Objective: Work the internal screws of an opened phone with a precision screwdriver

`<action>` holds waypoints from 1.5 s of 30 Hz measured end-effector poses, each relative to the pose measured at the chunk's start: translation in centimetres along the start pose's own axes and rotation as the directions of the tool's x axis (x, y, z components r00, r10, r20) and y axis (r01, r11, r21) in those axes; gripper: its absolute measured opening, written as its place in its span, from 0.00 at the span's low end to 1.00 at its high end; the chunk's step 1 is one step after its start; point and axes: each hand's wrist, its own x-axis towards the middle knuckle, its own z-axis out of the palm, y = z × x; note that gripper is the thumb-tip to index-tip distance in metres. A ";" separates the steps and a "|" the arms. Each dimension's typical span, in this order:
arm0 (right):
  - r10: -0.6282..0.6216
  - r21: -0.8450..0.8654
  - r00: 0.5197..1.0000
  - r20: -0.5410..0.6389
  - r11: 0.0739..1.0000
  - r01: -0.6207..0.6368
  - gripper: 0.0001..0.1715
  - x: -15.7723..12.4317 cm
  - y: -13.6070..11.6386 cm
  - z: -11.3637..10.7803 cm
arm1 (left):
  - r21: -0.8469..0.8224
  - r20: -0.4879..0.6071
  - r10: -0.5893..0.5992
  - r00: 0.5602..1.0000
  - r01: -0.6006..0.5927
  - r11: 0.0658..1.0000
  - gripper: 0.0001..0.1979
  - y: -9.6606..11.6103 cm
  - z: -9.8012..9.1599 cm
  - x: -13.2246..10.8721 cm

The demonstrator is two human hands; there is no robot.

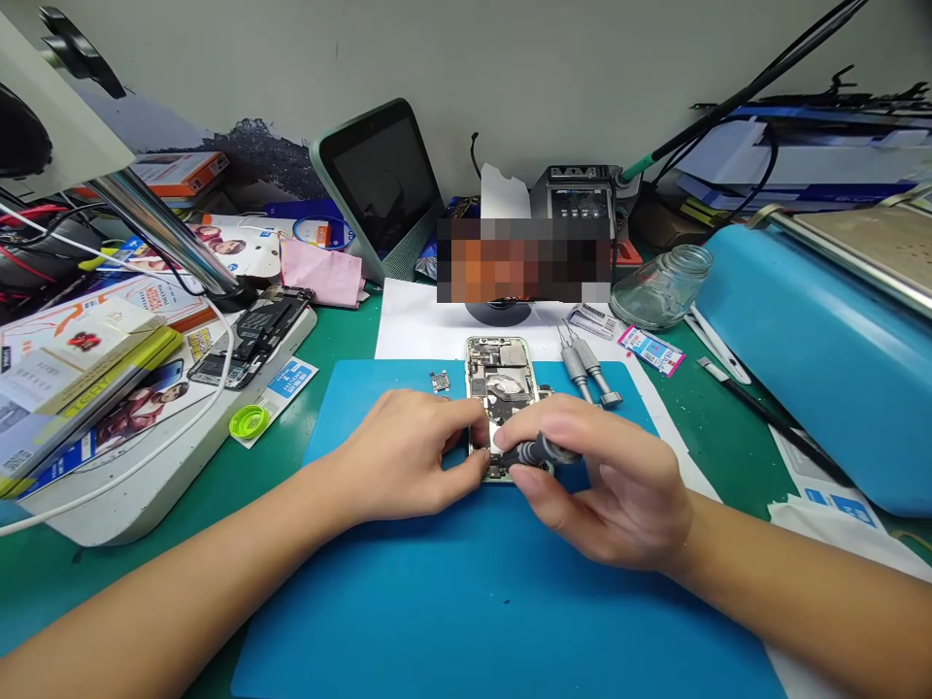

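An opened smartphone [502,383] with its inner parts exposed lies on the blue mat [466,602] in front of me. My left hand [408,451] rests at its lower left edge, thumb and forefinger curled onto the phone. Between the thumb and fingers of my right hand [618,485] is a dark, grey-ringed screwdriver [539,452], tilted over the phone's lower end. Its tip is hard to make out. A small circuit part [440,382] lies left of the phone. Two grey-handled screwdrivers [581,361] lie to its right.
At the left, a microscope stand's base [146,476] carries boxes and another opened phone [254,335]. A tablet-like screen [382,175] and a soldering station [582,199] stand behind. A glass jar [661,286] and a blue machine [815,359] occupy the right.
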 end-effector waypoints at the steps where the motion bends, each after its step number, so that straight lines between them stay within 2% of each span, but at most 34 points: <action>1: 0.008 -0.004 1.000 -0.001 1.000 -0.008 0.39 0.1 0.0 0.0 | 0.001 -0.004 -0.006 1.000 0.006 1.000 0.03 0.0 0.0 0.0; 15: 0.041 0.013 0.999 0.003 0.999 -0.041 0.39 0.0 0.3 0.1 | 0.006 -0.008 -0.022 1.000 0.022 1.000 0.03 0.1 0.0 0.0; 20: 0.089 0.017 0.993 -0.076 0.996 -0.088 0.43 -0.5 0.6 0.2 | -0.014 -0.009 -0.016 1.000 0.016 1.000 0.01 0.0 0.1 0.0; 25: 0.195 -0.001 0.969 -0.154 0.980 -0.198 0.42 -1.0 0.7 0.3 | -0.042 -0.035 -0.008 0.999 0.007 0.999 0.03 0.0 -0.1 0.0; 30: 0.280 0.057 0.938 -0.205 0.960 -0.274 0.38 -0.7 0.6 0.7 | -0.074 -0.019 0.049 0.999 -0.050 0.996 0.06 -0.3 -0.3 -0.2; 36: 0.294 0.053 0.934 -0.202 0.956 -0.290 0.35 -0.2 0.5 0.6 | -0.130 -0.010 0.167 0.986 -0.167 0.977 0.11 -0.7 -0.5 -0.3; 45: 0.309 0.062 0.932 -0.190 0.951 -0.303 0.33 -0.2 0.4 0.5 | -0.138 0.021 0.191 0.981 -0.187 0.973 0.13 -0.8 -0.5 -0.2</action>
